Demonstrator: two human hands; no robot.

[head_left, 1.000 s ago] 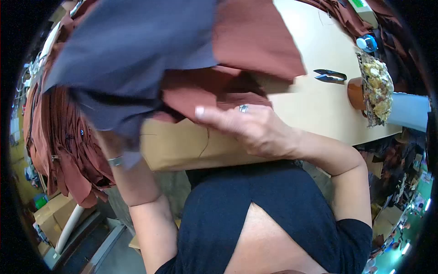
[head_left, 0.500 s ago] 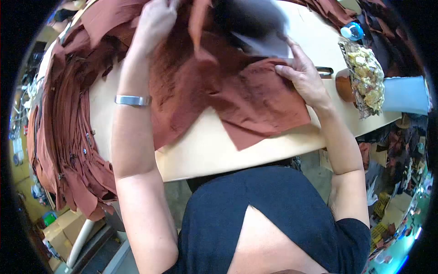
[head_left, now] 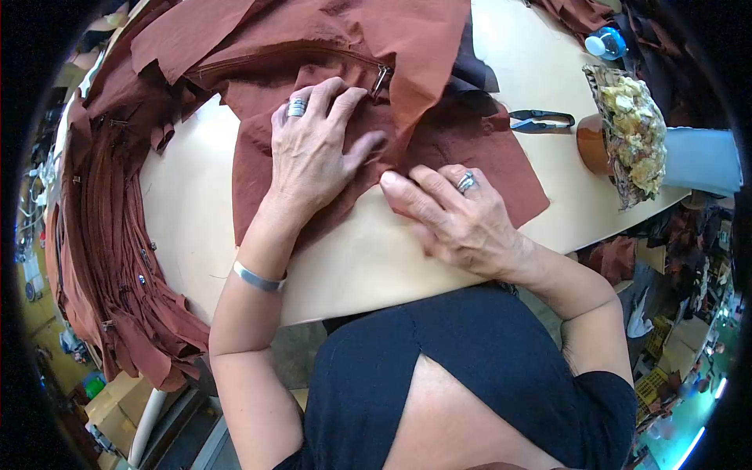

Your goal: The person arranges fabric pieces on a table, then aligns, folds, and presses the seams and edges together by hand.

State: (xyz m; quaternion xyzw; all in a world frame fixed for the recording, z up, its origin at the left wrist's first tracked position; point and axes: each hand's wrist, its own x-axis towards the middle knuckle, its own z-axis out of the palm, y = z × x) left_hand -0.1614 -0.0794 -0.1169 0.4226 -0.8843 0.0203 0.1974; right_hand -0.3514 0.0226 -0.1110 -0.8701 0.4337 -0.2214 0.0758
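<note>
A rust-brown garment piece [head_left: 439, 63] lies spread on the pale table, with a zipper [head_left: 313, 53] across it and a metal zipper pull [head_left: 381, 78] hanging at the zipper's right end. Resting on the fabric just below the zipper, my left hand [head_left: 317, 149] has its fingers apart and bent, thumb pointing right. My right hand [head_left: 462, 211] pinches the fabric's near edge between thumb and fingers, close to the left thumb. Its lower fingers are partly hidden and slightly blurred. A dark lining layer [head_left: 474, 70] shows under the garment's right side.
Black-handled snips [head_left: 540, 121] lie to the right. Beyond them are a brown roll [head_left: 593, 145], a yellowish crusted lump [head_left: 630, 133], and a blue-capped bottle [head_left: 605, 44]. A long pile of brown zippered pieces [head_left: 110, 235] drapes over the table's left side.
The garment piece has been turned and laid down, so its zipper now shows. Both hands have come nearer my body and closer together. The snips are now uncovered.
</note>
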